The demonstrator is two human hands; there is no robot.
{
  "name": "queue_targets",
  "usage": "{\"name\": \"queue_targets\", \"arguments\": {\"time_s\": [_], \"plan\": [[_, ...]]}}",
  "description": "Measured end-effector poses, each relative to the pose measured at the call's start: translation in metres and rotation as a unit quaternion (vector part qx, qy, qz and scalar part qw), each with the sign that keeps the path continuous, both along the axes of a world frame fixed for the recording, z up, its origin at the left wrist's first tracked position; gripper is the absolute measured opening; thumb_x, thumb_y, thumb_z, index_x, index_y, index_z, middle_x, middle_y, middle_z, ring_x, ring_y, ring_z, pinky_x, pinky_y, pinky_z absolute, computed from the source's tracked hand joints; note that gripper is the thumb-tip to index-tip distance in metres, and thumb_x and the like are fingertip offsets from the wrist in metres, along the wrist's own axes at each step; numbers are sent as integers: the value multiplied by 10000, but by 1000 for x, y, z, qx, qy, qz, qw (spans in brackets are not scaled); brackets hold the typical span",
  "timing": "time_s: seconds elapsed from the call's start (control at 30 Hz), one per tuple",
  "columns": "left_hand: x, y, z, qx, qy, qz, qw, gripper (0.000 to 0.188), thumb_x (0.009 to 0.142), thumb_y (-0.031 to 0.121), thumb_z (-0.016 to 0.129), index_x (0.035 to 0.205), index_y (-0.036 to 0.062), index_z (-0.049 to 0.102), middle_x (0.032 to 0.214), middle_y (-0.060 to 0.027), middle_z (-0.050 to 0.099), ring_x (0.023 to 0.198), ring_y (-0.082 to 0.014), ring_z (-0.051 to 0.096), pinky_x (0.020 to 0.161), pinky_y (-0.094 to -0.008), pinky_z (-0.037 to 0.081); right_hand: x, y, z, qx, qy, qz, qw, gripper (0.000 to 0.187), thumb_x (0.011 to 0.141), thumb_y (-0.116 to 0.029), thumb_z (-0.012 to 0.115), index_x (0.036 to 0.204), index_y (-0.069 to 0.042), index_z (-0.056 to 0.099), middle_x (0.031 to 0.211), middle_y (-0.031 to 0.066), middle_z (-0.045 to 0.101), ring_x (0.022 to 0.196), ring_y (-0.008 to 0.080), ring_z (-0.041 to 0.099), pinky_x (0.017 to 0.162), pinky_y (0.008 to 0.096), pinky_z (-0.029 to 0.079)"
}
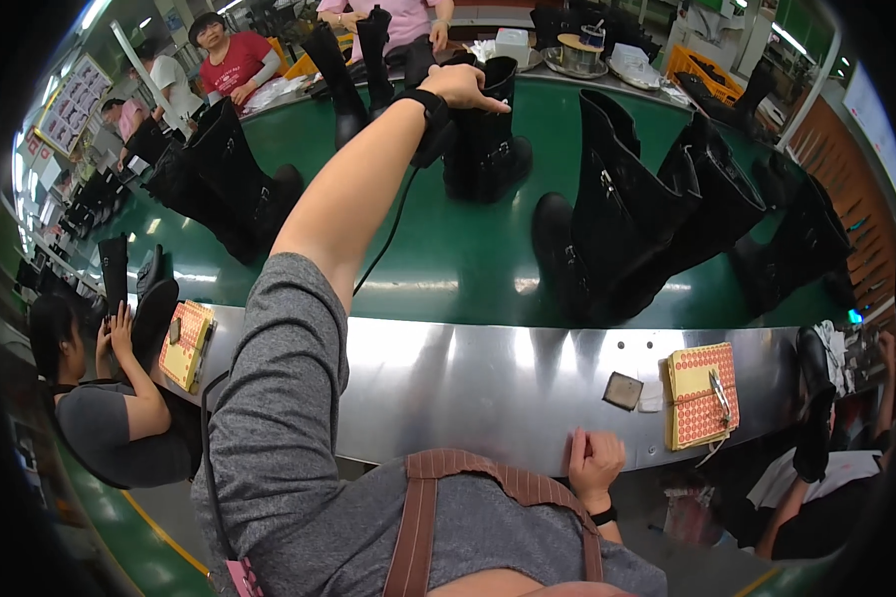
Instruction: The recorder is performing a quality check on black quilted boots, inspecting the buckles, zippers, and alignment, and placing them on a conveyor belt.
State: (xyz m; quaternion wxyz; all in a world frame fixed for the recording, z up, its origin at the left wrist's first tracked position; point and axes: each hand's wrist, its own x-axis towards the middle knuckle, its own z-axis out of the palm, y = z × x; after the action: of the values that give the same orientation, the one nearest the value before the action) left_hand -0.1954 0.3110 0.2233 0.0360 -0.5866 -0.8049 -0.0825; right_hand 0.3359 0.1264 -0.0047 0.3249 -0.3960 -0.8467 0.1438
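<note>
My left hand point(458, 88) is stretched far across the green work surface. It is closed on the top of a black boot point(486, 159), thumb on the near side and the other fingers partly hidden. This boot stands upright with a silver buckle on its shaft. My right hand point(595, 463) rests at the near edge of the metal table, its fingers curled with nothing visible in them. Close to it lie a small dark square block point(623, 391) and a stack of sticker sheets point(689, 398) with metal nippers point(720, 393) on top.
Tall black boots point(617, 219) stand right of centre, and more boots point(219, 184) at left. Behind the belt are trays point(574, 65) and an orange crate point(702, 72). Co-workers sit at left point(110, 408) and right point(816, 497); others stand at the far side.
</note>
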Motion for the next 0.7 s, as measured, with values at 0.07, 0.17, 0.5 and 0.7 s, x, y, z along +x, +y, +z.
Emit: {"name": "queue_targets", "arguments": {"time_s": [0.07, 0.17, 0.5, 0.7], "plan": [[5, -4, -12, 70, 88, -3, 994, 702, 657, 704, 710, 951, 66, 684, 875, -133, 689, 913, -293, 657, 812, -372, 502, -1, -1, 2, 27, -1, -4, 1000, 230, 823, -139, 669, 640, -87, 539, 593, 63, 498, 590, 281, 502, 579, 399, 340], [43, -37, -31, 197, 112, 52, 973, 396, 765, 484, 721, 937, 129, 689, 867, -123, 677, 912, -331, 627, 790, -397, 518, -2, -1, 4, 30, 5, -4, 1000, 238, 816, -132, 673, 633, -87, 528, 592, 62, 495, 583, 279, 496, 573, 399, 335], [211, -211, 103, 339, 15, 4, 940, 221, 705, 222, 755, 749, 29, 656, 829, -172, 618, 805, -311, 629, 657, -399, 485, -22, 10, 55, -70, 148, 118, 979, 582, 729, -236, 792, 1201, 20, 567, 1029, 148, 581, 971, 280, 558, 853, 372, 439], [281, -295, 26, 216, 57, -142, 964, 515, 733, 437, 774, 1144, 163, 631, 898, -118, 601, 777, -276, 615, 645, -345, 505, -109, -22, 97, -55, 137, 285, 947, 1273, 549, -406, 908, 1501, 6, 171, 1362, 236, 424, 1228, 373, 448, 1045, 410, 370]]}}
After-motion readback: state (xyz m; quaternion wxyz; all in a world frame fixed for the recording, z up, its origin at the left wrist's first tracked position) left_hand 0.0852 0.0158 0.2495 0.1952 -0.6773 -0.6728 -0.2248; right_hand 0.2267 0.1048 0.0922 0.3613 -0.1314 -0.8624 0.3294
